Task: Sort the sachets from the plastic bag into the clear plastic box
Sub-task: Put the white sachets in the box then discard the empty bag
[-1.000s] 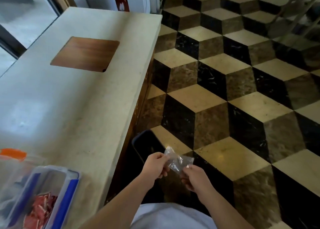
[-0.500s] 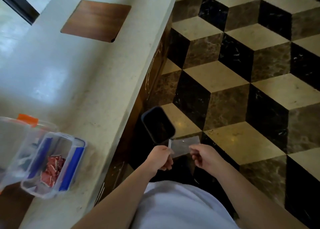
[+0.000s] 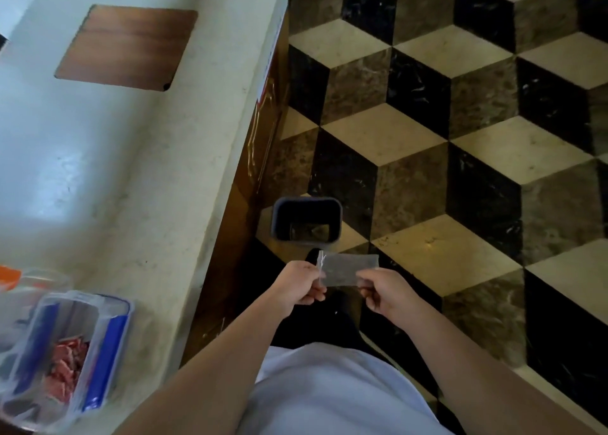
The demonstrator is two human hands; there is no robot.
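Head camera looks steeply down, close over counter edge (image 3: pixel 210 204) and floor (image 3: pixel 460 138).

I see a long pale stone counter (image 3: pixel 138 178) with a brown wooden square (image 3: pixel 126 46) set flat in its top | a clear plastic box with blue clips (image 3: pixel 65 352) sits near its front edge, red sachets (image 3: pixel 65 365) inside | cube-pattern tile floor (image 3: pixel 460 138) holds a small dark bin (image 3: pixel 307 220) just beside the counter

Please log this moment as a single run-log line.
left hand: holds plastic bag | right hand: holds bag | bin: on floor beyond bag | box: open, red sachets inside
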